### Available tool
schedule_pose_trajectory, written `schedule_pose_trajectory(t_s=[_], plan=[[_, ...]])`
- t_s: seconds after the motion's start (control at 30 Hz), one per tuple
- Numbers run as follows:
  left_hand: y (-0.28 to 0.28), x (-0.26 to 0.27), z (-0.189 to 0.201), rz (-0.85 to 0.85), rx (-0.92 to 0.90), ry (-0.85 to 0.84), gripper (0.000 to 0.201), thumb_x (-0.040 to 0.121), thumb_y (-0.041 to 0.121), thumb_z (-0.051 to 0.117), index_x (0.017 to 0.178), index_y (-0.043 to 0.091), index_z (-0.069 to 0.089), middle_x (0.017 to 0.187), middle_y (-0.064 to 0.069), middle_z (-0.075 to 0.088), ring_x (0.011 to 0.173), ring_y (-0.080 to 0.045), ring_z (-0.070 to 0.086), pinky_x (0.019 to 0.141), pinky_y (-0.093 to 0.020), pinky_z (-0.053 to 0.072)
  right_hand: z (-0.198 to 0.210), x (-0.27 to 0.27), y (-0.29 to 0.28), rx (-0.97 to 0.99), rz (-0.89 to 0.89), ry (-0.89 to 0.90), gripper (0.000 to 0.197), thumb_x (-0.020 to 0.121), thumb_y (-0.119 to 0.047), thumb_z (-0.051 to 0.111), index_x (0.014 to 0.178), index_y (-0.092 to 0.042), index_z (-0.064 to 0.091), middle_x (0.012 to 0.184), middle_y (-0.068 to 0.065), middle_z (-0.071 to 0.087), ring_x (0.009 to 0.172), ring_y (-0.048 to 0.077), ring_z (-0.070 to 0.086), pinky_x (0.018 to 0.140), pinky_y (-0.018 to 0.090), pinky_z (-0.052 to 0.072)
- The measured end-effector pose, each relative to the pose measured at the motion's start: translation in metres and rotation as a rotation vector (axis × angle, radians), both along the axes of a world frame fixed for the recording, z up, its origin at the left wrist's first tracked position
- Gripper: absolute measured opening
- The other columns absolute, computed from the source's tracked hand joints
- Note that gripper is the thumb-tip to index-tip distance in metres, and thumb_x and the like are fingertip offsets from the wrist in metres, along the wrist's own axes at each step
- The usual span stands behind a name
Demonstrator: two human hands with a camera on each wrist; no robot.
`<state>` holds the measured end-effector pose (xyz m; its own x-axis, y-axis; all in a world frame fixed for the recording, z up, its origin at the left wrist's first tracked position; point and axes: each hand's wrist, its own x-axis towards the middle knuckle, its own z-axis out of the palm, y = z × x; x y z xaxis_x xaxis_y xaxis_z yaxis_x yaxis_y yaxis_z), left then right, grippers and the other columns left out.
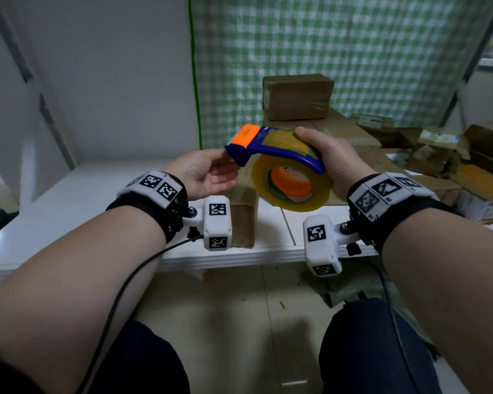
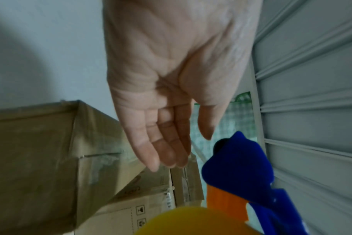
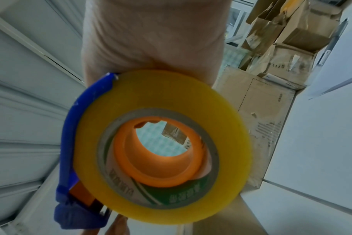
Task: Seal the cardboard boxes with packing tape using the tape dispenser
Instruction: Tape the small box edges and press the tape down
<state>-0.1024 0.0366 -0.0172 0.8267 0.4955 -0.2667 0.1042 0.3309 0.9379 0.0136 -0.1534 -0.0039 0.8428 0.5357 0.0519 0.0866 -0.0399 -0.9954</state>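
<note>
The step in hand seems to be finding the free end of the tape at the front of the tape dispenser [image 1: 271,146] and pulling it out before it goes on a box; to do this well, I think the left hand [image 1: 204,173] should catch the loose end just under the orange blade guard [image 1: 244,135], keep the fingers away from the cutting edge, and draw the tape straight and flat so it does not fold on itself, while the other hand holds the tool steady and lets the roll turn freely. The right hand [image 1: 329,159] grips the blue dispenser from above, fingers curled over its back, with the yellow tape roll [image 1: 292,183] hanging under the palm; tool and roll are held in the air above the white table [image 1: 69,203]. The left hand is open, palm up, fingers nearly straight and close together [image 2: 157,139]; their tips reach under the blue nose of the dispenser, but I cannot tell if they touch it or the tape end. The cardboard box [image 1: 244,211] to seal stands on the table just below the hands; more boxes [image 1: 296,96] are piled behind and to the right.
</note>
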Motion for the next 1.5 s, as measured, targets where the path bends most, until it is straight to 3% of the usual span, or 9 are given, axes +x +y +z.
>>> schedule_pose_trajectory(t_s=[0.17, 0.3, 0.53, 0.73, 0.8, 0.9, 1.07, 1.33, 1.5], plan=[[-0.006, 0.003, 0.001, 0.032, -0.004, 0.029, 0.021, 0.096, 0.01, 0.048, 0.076, 0.01, 0.055, 0.047, 0.001, 0.061, 0.042, -0.007, 0.059, 0.047, -0.019, 0.054, -0.006, 0.002, -0.003, -0.038, 0.024, -0.012, 0.033, 0.076, -0.048, 0.071, 0.082, -0.016, 0.068, 0.072, 0.006, 0.069, 0.071, 0.025, 0.065, 0.085, 0.042, 0.054], [-0.008, 0.006, 0.0, 0.075, 0.156, 0.09, 0.017, 0.092, 0.009, 0.055, 0.076, 0.014, 0.059, 0.047, 0.004, 0.059, 0.055, -0.006, 0.054, 0.046, -0.016, 0.051, -0.011, 0.006, -0.003, -0.084, 0.032, -0.035, 0.04, 0.075, -0.054, 0.07, 0.087, -0.016, 0.07, 0.081, 0.006, 0.073, 0.077, 0.025, 0.068, 0.085, 0.039, 0.054], [-0.01, 0.009, -0.011, 0.132, 0.302, 0.162, 0.025, 0.09, 0.006, 0.053, 0.068, 0.017, 0.056, 0.047, 0.006, 0.055, 0.055, -0.006, 0.042, 0.056, -0.019, 0.041, -0.012, 0.008, 0.001, -0.234, 0.141, -0.079, 0.056, 0.071, -0.062, 0.07, 0.102, -0.016, 0.07, 0.088, 0.005, 0.075, 0.086, 0.025, 0.071, 0.088, 0.04, 0.054], [0.009, -0.007, -0.017, 0.222, 0.265, 0.194, 0.022, 0.094, 0.011, 0.053, 0.073, 0.016, 0.053, 0.038, 0.01, 0.051, 0.053, -0.004, 0.037, 0.049, -0.015, 0.044, -0.001, 0.01, -0.007, -0.327, 0.222, -0.091, 0.055, 0.066, -0.057, 0.075, 0.1, -0.014, 0.072, 0.089, 0.005, 0.076, 0.084, 0.023, 0.071, 0.081, 0.034, 0.055], [0.018, -0.016, -0.022, 0.27, 0.253, 0.22, 0.019, 0.094, 0.013, 0.054, 0.074, 0.016, 0.054, 0.048, 0.006, 0.055, 0.053, -0.005, 0.038, 0.047, -0.016, 0.046, 0.002, 0.013, -0.011, -0.378, 0.236, -0.085, 0.054, 0.065, -0.057, 0.077, 0.099, -0.016, 0.073, 0.089, 0.005, 0.076, 0.082, 0.022, 0.071, 0.077, 0.033, 0.055], [0.018, -0.022, -0.031, 0.31, 0.276, 0.244, 0.017, 0.092, 0.011, 0.056, 0.076, 0.013, 0.055, 0.065, 0.0, 0.053, 0.054, -0.008, 0.038, 0.055, -0.022, 0.044, 0.007, 0.012, -0.011, -0.471, 0.246, -0.105, 0.051, 0.064, -0.06, 0.076, 0.094, -0.019, 0.073, 0.086, 0.003, 0.075, 0.079, 0.021, 0.071, 0.074, 0.033, 0.053], [0.015, -0.026, -0.045, 0.352, 0.29, 0.242, 0.015, 0.089, 0.013, 0.06, 0.076, 0.012, 0.054, 0.065, -0.001, 0.054, 0.052, -0.01, 0.039, 0.054, -0.022, 0.043, 0.014, 0.001, -0.004, -0.56, 0.214, -0.176, 0.041, 0.068, -0.058, 0.073, 0.086, -0.021, 0.072, 0.081, 0.001, 0.074, 0.075, 0.018, 0.069, 0.066, 0.028, 0.049], [0.021, -0.035, -0.062, 0.382, 0.417, 0.27, 0.025, 0.091, 0.016, 0.057, 0.067, 0.009, 0.052, 0.066, -0.005, 0.054, 0.056, -0.015, 0.043, 0.052, -0.023, 0.04, 0.024, -0.018, 0.022, -0.676, 0.21, -0.319, 0.039, 0.07, -0.057, 0.071, 0.081, -0.019, 0.069, 0.088, 0.006, 0.072, 0.085, 0.023, 0.067, 0.086, 0.036, 0.052], [0.025, -0.036, -0.068, 0.382, 0.426, 0.279, 0.027, 0.09, 0.019, 0.059, 0.067, 0.008, 0.053, 0.064, -0.004, 0.054, 0.057, -0.016, 0.045, 0.052, -0.023, 0.04, 0.033, -0.025, 0.035, -0.771, 0.192, -0.373, 0.037, 0.073, -0.055, 0.07, 0.078, -0.019, 0.067, 0.082, 0.003, 0.067, 0.072, 0.017, 0.061, 0.069, 0.028, 0.048]])
